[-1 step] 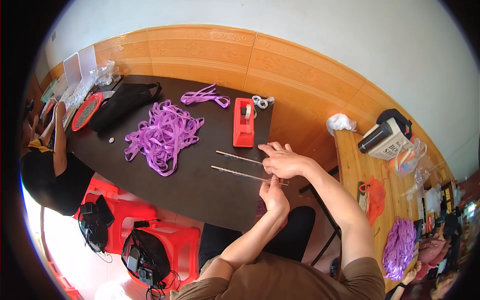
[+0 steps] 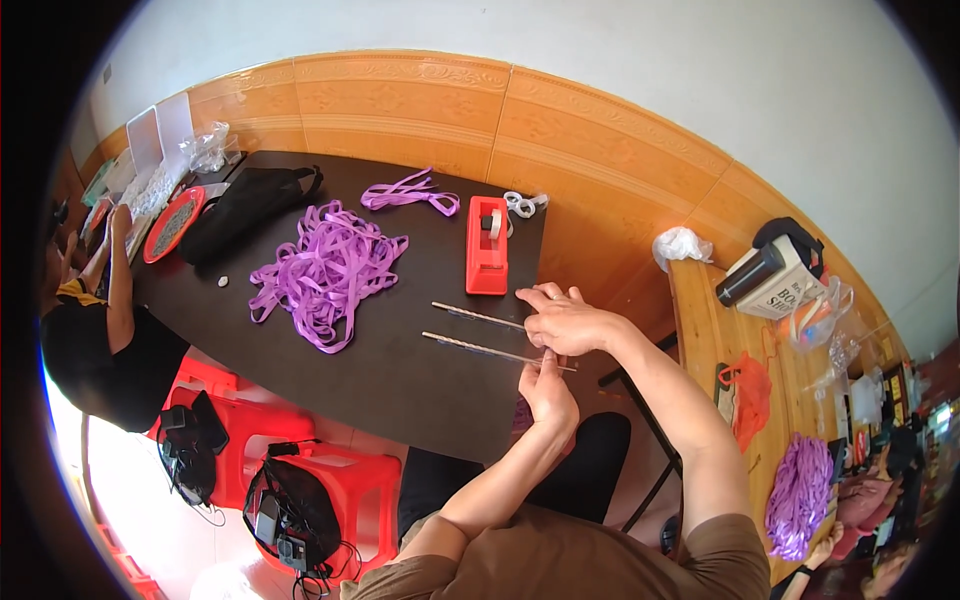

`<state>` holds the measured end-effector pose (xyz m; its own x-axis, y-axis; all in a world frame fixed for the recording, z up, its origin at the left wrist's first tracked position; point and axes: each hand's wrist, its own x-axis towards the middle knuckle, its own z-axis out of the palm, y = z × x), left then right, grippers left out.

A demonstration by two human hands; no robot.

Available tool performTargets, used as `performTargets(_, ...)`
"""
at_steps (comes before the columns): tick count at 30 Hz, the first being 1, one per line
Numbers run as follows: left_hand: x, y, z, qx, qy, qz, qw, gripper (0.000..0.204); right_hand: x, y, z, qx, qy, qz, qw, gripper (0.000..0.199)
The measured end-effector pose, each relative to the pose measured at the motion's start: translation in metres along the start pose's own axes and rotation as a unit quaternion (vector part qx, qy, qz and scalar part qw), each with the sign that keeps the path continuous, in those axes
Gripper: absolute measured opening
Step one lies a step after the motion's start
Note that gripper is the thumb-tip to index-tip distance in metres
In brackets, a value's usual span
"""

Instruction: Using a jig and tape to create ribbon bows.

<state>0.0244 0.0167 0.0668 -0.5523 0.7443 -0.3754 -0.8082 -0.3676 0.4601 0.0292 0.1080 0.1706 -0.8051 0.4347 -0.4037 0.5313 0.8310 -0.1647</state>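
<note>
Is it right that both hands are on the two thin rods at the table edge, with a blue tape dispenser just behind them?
Not quite: the tape dispenser is red, as the head view shows. Both the left hand and right hand are at the thin rods near the table edge.

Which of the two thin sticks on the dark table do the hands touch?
The nearer stick: both the left hand and right hand meet at its right end. The farther stick lies free.

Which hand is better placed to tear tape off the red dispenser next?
Probably right. The right hand lies just beside the red tape dispenser, while the left hand sits nearer the body, pinching the end of the nearer thin rod.
</note>
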Motion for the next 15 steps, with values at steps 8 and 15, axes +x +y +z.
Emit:
performTargets(8, -0.004, 0.005, 0.003, -0.004, -0.008, 0.001, 1.000, 0.003, -0.009, 0.000, -0.003, 0.005, 0.015, -0.013, 1.000, 0.015)
performTargets(15, -0.003, 0.003, -0.001, -0.002, -0.017, -0.005, 1.000, 0.005, -0.011, -0.015, 0.000, -0.082, 0.013, 0.003, 0.997, 0.017)
